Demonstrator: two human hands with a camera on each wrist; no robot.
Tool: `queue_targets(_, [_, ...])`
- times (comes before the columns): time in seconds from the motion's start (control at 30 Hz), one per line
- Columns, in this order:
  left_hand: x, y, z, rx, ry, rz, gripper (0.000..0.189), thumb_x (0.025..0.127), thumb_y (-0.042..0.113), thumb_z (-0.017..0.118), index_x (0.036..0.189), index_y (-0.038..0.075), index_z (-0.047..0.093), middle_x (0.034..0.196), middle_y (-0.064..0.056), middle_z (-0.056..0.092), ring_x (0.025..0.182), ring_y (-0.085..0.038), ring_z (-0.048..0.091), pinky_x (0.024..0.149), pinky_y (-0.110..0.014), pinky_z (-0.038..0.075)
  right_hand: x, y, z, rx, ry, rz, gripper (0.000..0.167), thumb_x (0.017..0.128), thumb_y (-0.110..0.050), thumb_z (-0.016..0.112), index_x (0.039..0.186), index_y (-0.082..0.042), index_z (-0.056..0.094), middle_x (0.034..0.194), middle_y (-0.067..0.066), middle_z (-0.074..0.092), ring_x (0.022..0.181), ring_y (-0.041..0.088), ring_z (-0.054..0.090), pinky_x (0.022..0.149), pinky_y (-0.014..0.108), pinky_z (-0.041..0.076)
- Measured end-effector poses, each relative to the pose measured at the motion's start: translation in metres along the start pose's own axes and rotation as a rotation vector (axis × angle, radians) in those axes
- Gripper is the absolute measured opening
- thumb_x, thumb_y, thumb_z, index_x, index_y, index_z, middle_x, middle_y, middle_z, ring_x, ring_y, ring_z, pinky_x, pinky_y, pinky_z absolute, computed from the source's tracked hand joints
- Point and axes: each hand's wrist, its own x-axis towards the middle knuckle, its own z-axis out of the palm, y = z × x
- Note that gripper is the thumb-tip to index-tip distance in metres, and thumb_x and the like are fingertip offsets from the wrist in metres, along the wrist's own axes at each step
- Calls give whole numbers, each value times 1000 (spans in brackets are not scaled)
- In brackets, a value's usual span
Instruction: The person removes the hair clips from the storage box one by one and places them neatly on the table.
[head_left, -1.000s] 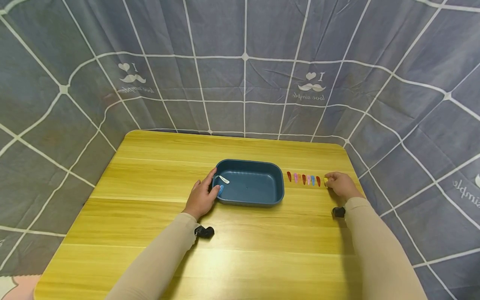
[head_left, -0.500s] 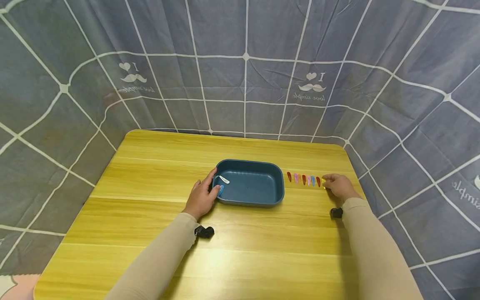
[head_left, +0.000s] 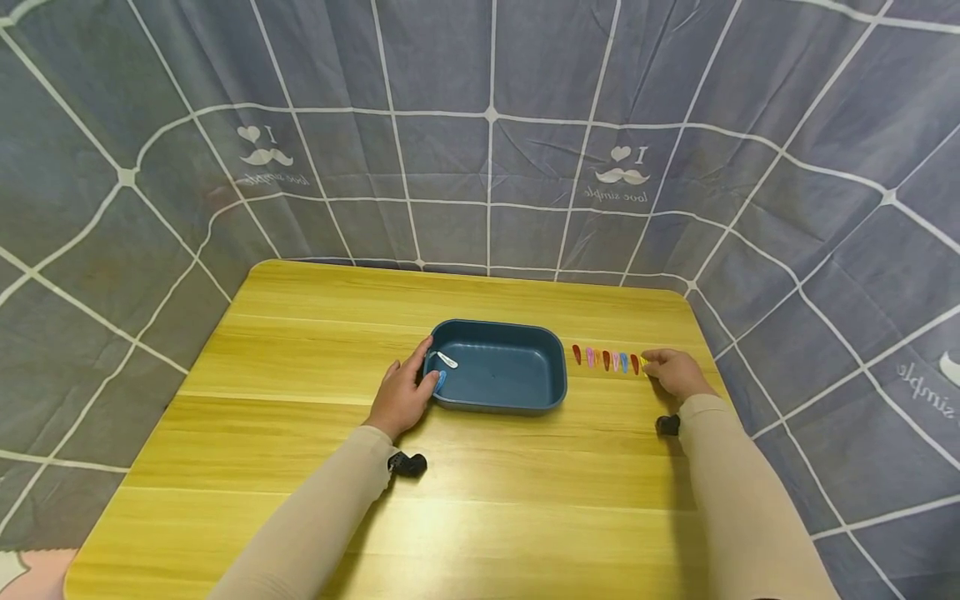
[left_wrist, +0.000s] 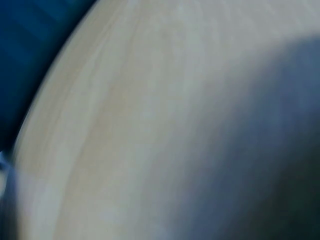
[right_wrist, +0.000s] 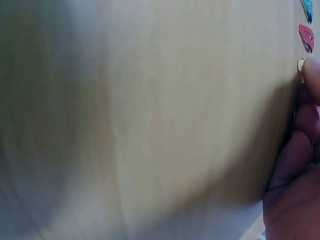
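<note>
My right hand (head_left: 678, 372) pinches a yellow hair clip (head_left: 644, 363) flat on the table, at the right end of a row. Beside it lies a red hair clip (head_left: 634, 364), then a blue one (head_left: 624, 362). In the right wrist view the yellow clip's tip (right_wrist: 300, 65) pokes out from the fingers; the rest is hidden. My left hand (head_left: 401, 396) rests against the left end of a dark blue plastic basin (head_left: 495, 407), fingers straight and thumb at the rim. Inside, near that thumb, are a white hair clip (head_left: 447, 360) and a blue hair clip (head_left: 440, 382).
Further left in the row are several clips, among them a pink clip (head_left: 590, 357) and a dark red clip (head_left: 577, 355). Everything stands on a wooden table (head_left: 525, 500). A grey checked curtain (head_left: 450, 167) hangs around its back and sides.
My right hand has slid a little to the left with the yellow clip, bringing it closer to the red clip. The left hand and basin stay in place.
</note>
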Motion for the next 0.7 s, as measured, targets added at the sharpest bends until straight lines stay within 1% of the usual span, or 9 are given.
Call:
queue_targets(0.2, [-1, 1, -1, -9, -11, -7, 66, 109, 32, 54, 169, 31, 26, 160, -9, 53, 141, -38, 58, 135, -56, 15, 4, 4, 2, 7, 3, 16, 46, 109, -21, 53, 149, 2, 55, 155, 30, 50, 143, 52, 45, 118, 62, 42])
queue_targets(0.37, [-1, 1, -2, -21, -14, -11, 65, 109, 34, 53, 169, 33, 26, 161, -7, 53, 141, -37, 58, 136, -53, 14, 4, 5, 3, 24, 2, 21, 46, 109, -20, 53, 149, 3, 55, 155, 31, 50, 142, 52, 45, 117, 62, 43])
queue_targets(0.53, [-3, 0, -1, -18, -11, -4, 65, 109, 34, 53, 169, 31, 26, 160, -9, 53, 139, -37, 59, 135, -56, 15, 3, 4, 5, 29, -9, 30, 47, 110, -20, 52, 151, 2, 53, 157, 31, 47, 144, 53, 42, 119, 63, 42])
queue_targets(0.7, [-3, 1, -2, -20, -11, 1, 65, 110, 34, 53, 169, 30, 26, 161, -9, 52, 140, -37, 59, 135, -56, 15, 2, 3, 5, 39, -11, 41, 48, 110, -20, 51, 152, 3, 51, 159, 32, 44, 146, 53, 40, 119, 64, 40])
